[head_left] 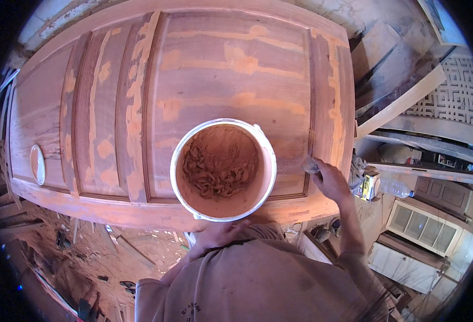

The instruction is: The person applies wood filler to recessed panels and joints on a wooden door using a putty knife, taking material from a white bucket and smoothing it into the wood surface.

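Observation:
A white bucket [271, 177] with lumpy reddish-brown filler [223, 163] inside stands near the close edge of a large wooden panelled door [279, 80]. My right hand [332, 181] is closed around a small greyish flat thing [311, 165], whose exact kind is unclear. It is over the door's right frame, right of the bucket. Close to the bucket's near rim and against my clothing, my left hand [223, 233] has its fingers stretched out, partly hidden, with nothing visible in them. Orange filler streaks [242, 61] run across the door's panels and frame strips.
A white round lid [38, 165] lies on the door's left end. Wood scraps and dust cover the floor [139, 247] at the lower left. To the right are boards [403, 99], a clear plastic bottle [396, 188], a yellow box [368, 185] and a white window frame [424, 226].

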The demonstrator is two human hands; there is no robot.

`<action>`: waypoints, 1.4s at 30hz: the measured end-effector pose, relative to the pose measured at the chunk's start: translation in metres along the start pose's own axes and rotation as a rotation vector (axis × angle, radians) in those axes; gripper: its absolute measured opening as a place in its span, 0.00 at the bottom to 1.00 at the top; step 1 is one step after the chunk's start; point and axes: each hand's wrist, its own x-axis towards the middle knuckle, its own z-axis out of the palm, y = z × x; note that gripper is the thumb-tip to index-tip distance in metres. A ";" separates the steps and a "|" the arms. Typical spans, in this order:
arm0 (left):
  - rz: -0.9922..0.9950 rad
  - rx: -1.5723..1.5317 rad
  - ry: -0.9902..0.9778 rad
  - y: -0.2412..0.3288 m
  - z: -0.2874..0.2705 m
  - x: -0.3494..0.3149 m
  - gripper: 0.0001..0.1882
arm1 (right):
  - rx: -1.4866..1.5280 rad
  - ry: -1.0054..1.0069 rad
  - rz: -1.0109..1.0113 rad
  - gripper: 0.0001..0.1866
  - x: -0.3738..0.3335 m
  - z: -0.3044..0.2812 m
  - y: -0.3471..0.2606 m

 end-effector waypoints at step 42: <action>-0.130 0.037 0.692 -0.058 0.050 0.179 0.34 | 0.165 0.740 0.300 0.30 0.038 0.130 -0.026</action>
